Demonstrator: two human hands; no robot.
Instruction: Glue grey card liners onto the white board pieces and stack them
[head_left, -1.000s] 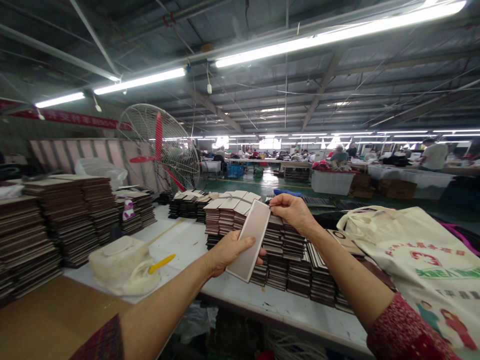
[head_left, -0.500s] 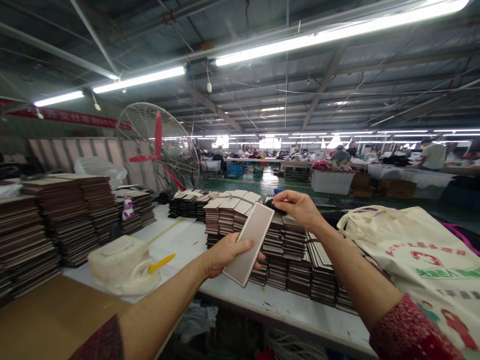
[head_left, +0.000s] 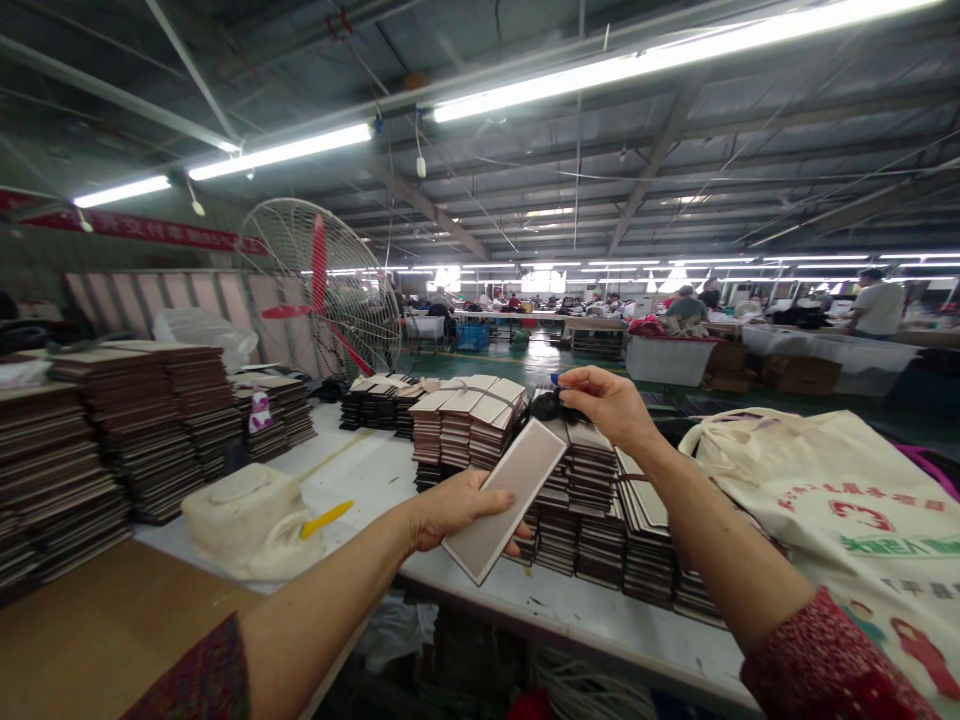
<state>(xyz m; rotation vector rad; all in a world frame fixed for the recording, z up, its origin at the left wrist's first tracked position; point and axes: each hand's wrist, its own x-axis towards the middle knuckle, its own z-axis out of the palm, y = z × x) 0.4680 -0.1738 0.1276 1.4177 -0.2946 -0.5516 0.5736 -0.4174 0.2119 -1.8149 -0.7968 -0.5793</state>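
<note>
My left hand (head_left: 465, 510) grips a flat rectangular panel (head_left: 510, 500), its beige face bordered in white, held tilted above the table's front edge. Thumb on the face, fingers behind it. My right hand (head_left: 607, 405) is raised past the panel's upper end with thumb and forefinger pinched together. Those fingertips are beside a small dark object (head_left: 549, 406) and a blue bit (head_left: 556, 380); whether they hold either is unclear. Stacks of similar panels (head_left: 596, 480) stand behind and below my hands, and a tied bundle of pale-topped panels (head_left: 469, 410) is to their left.
On the left sits a whitish plastic container (head_left: 244, 505) with a yellow-handled tool (head_left: 328, 519). Tall panel stacks (head_left: 75, 430) rise at far left, before a large red-bladed fan (head_left: 319, 290). A printed cloth bag (head_left: 832, 490) lies at right. People work in the background.
My right hand has shifted slightly right, showing more of the dark object beside its fingertips. The panel in my left hand has moved a little right and leans further over.
</note>
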